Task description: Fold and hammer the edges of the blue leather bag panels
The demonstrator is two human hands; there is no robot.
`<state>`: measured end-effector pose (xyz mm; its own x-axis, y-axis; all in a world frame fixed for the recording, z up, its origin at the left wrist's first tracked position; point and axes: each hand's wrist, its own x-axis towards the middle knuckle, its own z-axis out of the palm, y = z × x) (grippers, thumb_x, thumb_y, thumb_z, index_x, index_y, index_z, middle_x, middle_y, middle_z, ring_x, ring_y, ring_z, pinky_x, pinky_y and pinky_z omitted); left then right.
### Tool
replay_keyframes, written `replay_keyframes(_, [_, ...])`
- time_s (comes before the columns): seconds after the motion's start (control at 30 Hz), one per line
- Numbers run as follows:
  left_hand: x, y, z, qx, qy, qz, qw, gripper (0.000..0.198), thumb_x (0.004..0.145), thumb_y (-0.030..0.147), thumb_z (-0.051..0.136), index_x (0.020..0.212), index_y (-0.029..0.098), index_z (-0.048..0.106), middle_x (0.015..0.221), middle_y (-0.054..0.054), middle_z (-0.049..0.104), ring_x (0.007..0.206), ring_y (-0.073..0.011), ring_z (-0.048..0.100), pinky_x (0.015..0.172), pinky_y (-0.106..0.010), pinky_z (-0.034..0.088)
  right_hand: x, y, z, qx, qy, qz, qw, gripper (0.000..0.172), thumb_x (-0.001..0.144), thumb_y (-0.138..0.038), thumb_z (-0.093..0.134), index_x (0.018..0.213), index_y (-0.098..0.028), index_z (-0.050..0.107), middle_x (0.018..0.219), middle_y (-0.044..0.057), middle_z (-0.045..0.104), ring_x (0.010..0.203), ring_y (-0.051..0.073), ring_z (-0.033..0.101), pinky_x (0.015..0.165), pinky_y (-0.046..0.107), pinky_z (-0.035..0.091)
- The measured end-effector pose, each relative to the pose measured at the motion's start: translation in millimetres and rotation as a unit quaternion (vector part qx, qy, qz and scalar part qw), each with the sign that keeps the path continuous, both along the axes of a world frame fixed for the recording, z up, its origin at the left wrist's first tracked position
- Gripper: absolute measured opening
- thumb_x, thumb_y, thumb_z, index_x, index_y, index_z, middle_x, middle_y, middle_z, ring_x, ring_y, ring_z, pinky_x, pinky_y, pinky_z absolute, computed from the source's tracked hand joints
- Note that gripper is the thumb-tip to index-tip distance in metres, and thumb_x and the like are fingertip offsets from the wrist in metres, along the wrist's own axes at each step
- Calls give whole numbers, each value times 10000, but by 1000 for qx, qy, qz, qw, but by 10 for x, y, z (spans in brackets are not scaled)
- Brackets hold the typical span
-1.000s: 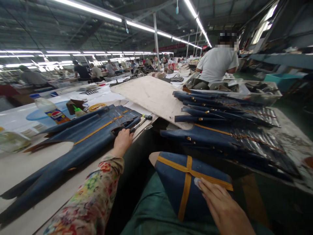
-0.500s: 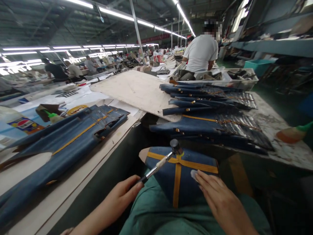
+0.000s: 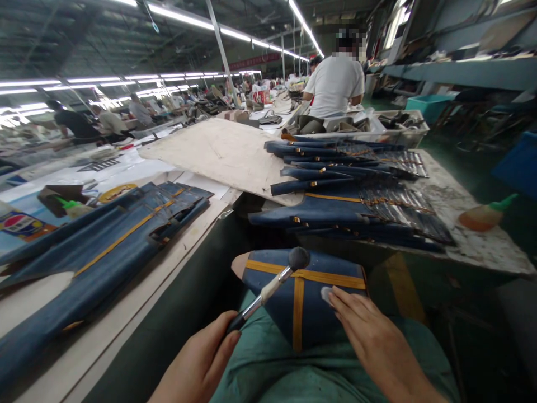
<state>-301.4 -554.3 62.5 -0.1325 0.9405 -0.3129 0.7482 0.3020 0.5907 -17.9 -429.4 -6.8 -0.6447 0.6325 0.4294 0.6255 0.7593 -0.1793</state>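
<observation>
A hammer [image 3: 272, 284] with a round dark head, a metal shaft and a black grip is in my left hand [image 3: 205, 350], fingers wrapped round the grip. Its head is over a blue leather-like piece [image 3: 272, 319] lying across my lap. Yellow-orange straps [image 3: 323, 276] cross this piece in a T shape. Over the piece's right side, my right hand [image 3: 369, 330] has its fingers pressed together. At their tips is a small whitish translucent piece [image 3: 325, 294], whose kind I cannot make out.
Stacked blue pieces with yellow straps [image 3: 335, 196] lie on the table ahead, others [image 3: 121, 229] on the left table. A bottle of orange liquid [image 3: 480, 215] stands at right. A person in a white shirt [image 3: 335, 84] sits ahead, beside a full bin [image 3: 403, 134].
The hammer head has shifted slightly lower and left in view, with my left hand. My right hand keeps its place on the blue piece. The whole view has shifted a little.
</observation>
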Motion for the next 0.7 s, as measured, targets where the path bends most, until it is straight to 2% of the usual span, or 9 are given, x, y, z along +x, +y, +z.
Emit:
replay_keyframes(0.13, [-11, 35, -21, -47, 21, -6, 999, 361, 904, 496, 306, 1027, 252, 542, 955, -21, 636, 871, -174, 604, 775, -241, 446, 2, -4, 5, 5, 11, -6, 1000, 374, 958, -177, 288, 1224, -180, 550, 1219, 47, 556, 1044, 199, 537, 907, 366, 474])
replay_keyframes(0.3, [17, 58, 12, -3, -8, -3, 1000, 370, 914, 502, 278, 1141, 279, 466, 1049, -10, 613, 951, -153, 584, 812, -223, 436, 30, -28, 9, 13, 3, -8, 1000, 382, 955, -170, 287, 1250, -179, 530, 1239, 43, 541, 1055, 204, 534, 897, 372, 484])
replay_keyframes(0.47, [38, 100, -16, -59, 21, -26, 998, 354, 903, 514, 297, 1040, 275, 518, 1000, -3, 631, 916, -166, 604, 801, -234, 448, 41, -43, 46, 12, 7, -14, 1000, 374, 945, -152, 302, 1221, -165, 554, 1224, 51, 552, 1048, 199, 541, 882, 347, 498])
replay_keyframes(0.6, [45, 134, -26, -22, -7, -23, 999, 413, 897, 537, 276, 1175, 282, 445, 1135, -22, 592, 1015, -164, 573, 871, -228, 432, 43, -61, 63, 4, 8, -18, 1000, 382, 941, -133, 299, 1222, -172, 555, 1214, 54, 559, 1044, 193, 547, 883, 344, 502])
replay_keyframes(0.7, [53, 150, -28, -30, -3, -26, 999, 387, 897, 526, 282, 1119, 281, 483, 1062, -11, 622, 959, -163, 596, 825, -223, 447, 52, -70, 55, -3, 6, -27, 1000, 385, 943, -132, 295, 1236, -175, 542, 1233, 49, 546, 1066, 193, 536, 896, 356, 496])
